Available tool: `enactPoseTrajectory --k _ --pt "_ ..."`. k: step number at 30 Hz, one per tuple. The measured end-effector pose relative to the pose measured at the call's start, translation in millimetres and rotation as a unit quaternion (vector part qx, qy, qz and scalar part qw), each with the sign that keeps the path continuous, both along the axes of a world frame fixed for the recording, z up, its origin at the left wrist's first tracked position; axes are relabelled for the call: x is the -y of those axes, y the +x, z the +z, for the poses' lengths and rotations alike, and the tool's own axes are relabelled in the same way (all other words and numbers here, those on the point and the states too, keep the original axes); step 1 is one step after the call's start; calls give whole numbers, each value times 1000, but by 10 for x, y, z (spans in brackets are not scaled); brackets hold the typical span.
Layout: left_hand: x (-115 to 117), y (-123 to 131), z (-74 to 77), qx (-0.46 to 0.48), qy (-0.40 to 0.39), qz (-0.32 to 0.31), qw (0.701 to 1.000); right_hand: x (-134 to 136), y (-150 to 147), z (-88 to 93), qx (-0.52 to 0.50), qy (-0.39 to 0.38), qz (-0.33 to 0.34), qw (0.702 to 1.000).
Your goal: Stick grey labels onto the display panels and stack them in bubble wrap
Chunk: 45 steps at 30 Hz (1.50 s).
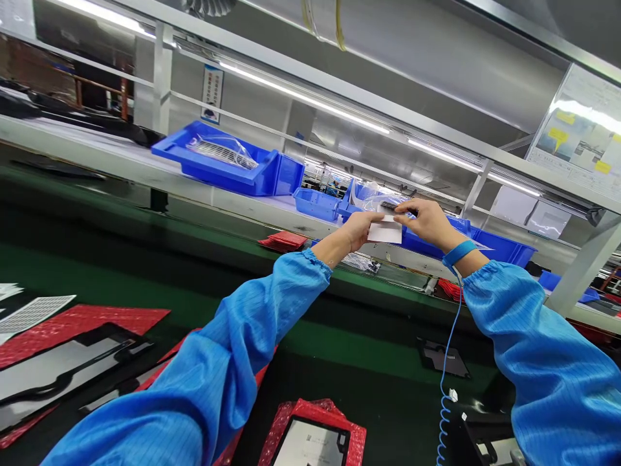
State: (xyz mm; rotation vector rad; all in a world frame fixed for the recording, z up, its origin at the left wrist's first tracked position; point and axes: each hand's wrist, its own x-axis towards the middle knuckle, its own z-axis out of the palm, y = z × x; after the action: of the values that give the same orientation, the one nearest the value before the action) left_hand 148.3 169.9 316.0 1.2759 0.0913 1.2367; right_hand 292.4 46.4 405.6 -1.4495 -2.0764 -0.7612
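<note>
Head view: the left hand (358, 231) is pinched on a smooth, flat white card (385, 234), which partly hides glossy blue plastic bins (504, 249) behind. The right hand (424, 223) meets its upper edge; whether those fingers grip is too small to tell. A coiled cord (444, 421) hangs above the green table (339, 336), near bubbly red sleeves (356, 443).

A head-worn camera is looking forward and down over two blue sleeves (242, 336) (the view is sitting askew), taking in the green bench (369, 343) and shelf (242, 202) beyond.
</note>
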Motion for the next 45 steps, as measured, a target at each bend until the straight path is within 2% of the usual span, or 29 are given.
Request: enactPoseTrajectory --k 3,6,8,11,16,19,21,23,25,26,28,30,32,34,35,37,38,40,41,42,43,45 --pt "97 -12 -12 -34 -13 17 999 26 -32 -18 95 24 -77 992" --pt "304 -100 -77 -39 -6 46 998 9 -102 -40 163 22 -158 974" --pt "501 -230 -186 -36 5 64 997 -37 -142 -54 191 14 -185 964" --pt "875 -539 -446 -37 14 82 996 -131 -157 -74 203 4 -199 959" --pt "1635 -1172 -921 -70 1 88 994 -253 -100 -97 179 -5 -205 962" --pt "2038 -1427 -1121 -99 -5 74 992 -234 -93 -96 155 -18 -183 971" --pt "2207 -1494 -1208 -109 -17 57 992 -90 -119 -139 113 3 -138 984" --pt "2277 -1486 -1259 -112 -42 33 992 223 -162 -284 45 61 -68 995" --pt "2265 -1427 -1280 -111 -74 10 991 693 -203 -573 -34 109 10 993" --pt "2241 -1384 -1282 -112 -89 -1 990 958 -218 -774 -70 99 39 992" --pt "2187 -1277 -1286 -128 -115 -27 985 1464 -242 -1264 -123 32 111 986" --pt "2152 -1141 -1303 -168 -123 -63 976 1836 -266 -1825 -164 -45 172 970" --pt "2149 -978 -1356 -228 -84 -115 963 2026 -285 -2390 -225 -81 162 958" --pt "2155 -790 -1465 -275 -18 -160 948 2075 -274 -2900 -345 -81 101 930" --pt "2146 -687 -1545 -280 11 -164 946 2070 -250 -3120 -413 -58 59 907" --pt "2074 -464 -1757 -259 58 -100 959 2042 -161 -3477 -527 11 -32 849" --pt "2003 -341 -1886 -258 82 -41 962 2029 -98 -3614 -578 51 -71 811" --pt "1793 -75 -2172 -323 145 37 934 2009 58 -3820 -677 109 -120 718" --pt "1667 62 -2320 -393 172 27 903 2001 146 -3897 -726 122 -133 664" --pt "1536 196 -2464 -464 186 -31 865 1996 237 -3965 -765 121 -143 616" --pt "1409 323 -2600 -503 190 -83 839 1992 328 -4027 -790 112 -153 583" --pt "1188 543 -2843 -542 189 -159 803 1994 497 -4155 -811 84 -182 550"
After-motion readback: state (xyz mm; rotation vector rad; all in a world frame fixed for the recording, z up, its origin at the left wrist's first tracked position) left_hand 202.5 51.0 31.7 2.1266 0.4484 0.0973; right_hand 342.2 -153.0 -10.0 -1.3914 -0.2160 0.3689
